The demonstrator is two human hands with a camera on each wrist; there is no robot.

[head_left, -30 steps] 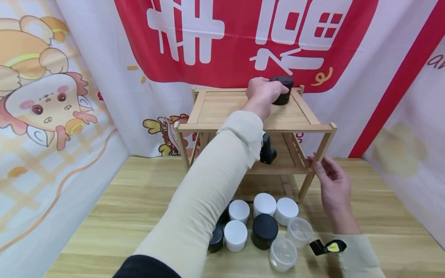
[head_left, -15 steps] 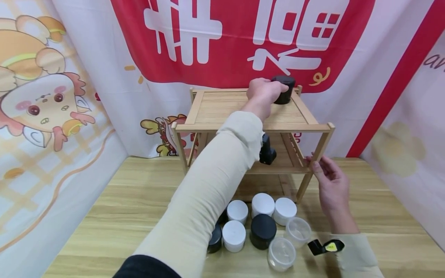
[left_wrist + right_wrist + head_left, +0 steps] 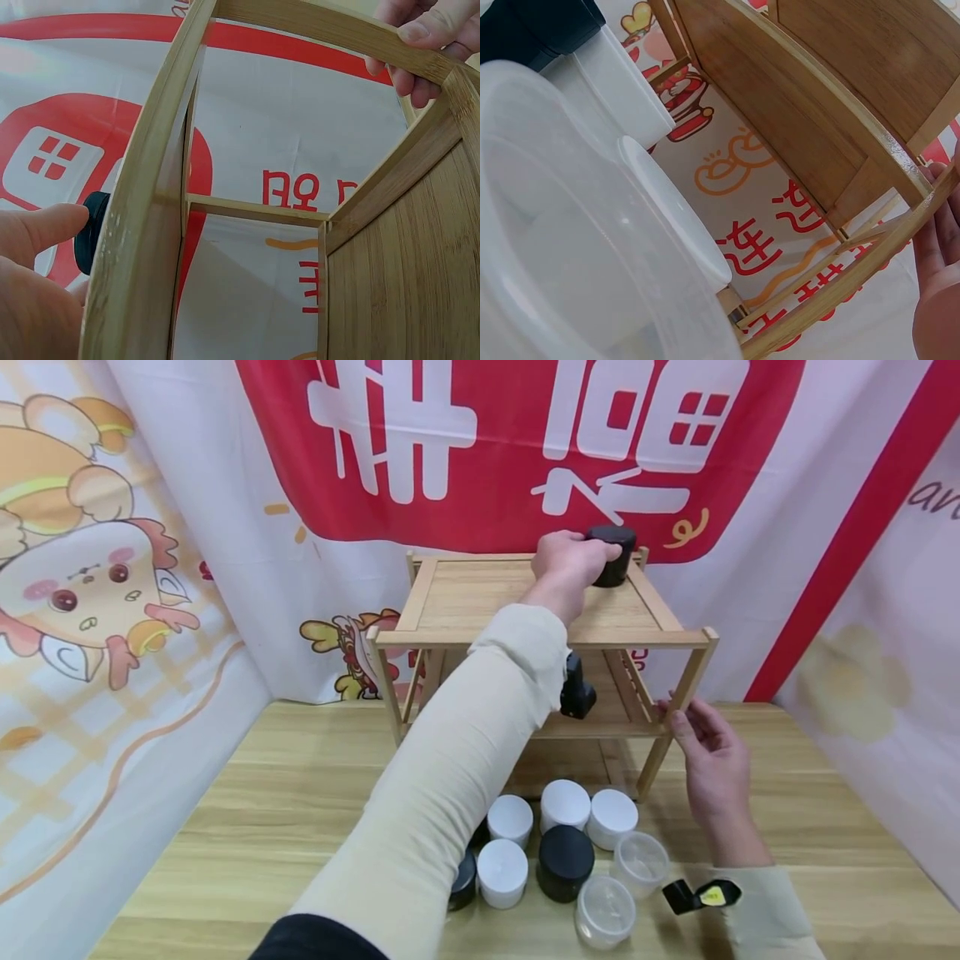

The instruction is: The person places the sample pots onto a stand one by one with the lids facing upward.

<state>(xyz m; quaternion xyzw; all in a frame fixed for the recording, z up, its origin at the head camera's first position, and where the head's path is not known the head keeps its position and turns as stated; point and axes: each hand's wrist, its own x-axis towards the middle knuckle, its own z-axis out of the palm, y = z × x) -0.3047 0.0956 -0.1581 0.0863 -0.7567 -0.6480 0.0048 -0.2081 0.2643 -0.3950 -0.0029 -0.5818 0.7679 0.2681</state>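
A wooden shelf rack (image 3: 540, 638) with several tiers stands on the table. At the back right of its top board, my left hand (image 3: 572, 560) grips a black jar (image 3: 613, 558). In the left wrist view the thumb (image 3: 60, 219) lies against the dark jar (image 3: 91, 234), partly hidden behind the board. My right hand (image 3: 716, 760) grips the rack's front right post near the middle tier; the right wrist view shows its fingers (image 3: 943, 225) round the wood.
Before the rack stand several white-lidded jars (image 3: 502, 872), black-lidded jars (image 3: 566, 862) and clear jars (image 3: 606, 910). My left sleeve (image 3: 450, 760) crosses over the rack's front. Printed cloth (image 3: 450, 452) hangs close behind and along both sides of the wooden table (image 3: 300, 802).
The head view has shifted slightly. Both hands keep their places, the left on the black jar and the right on the rack's post.
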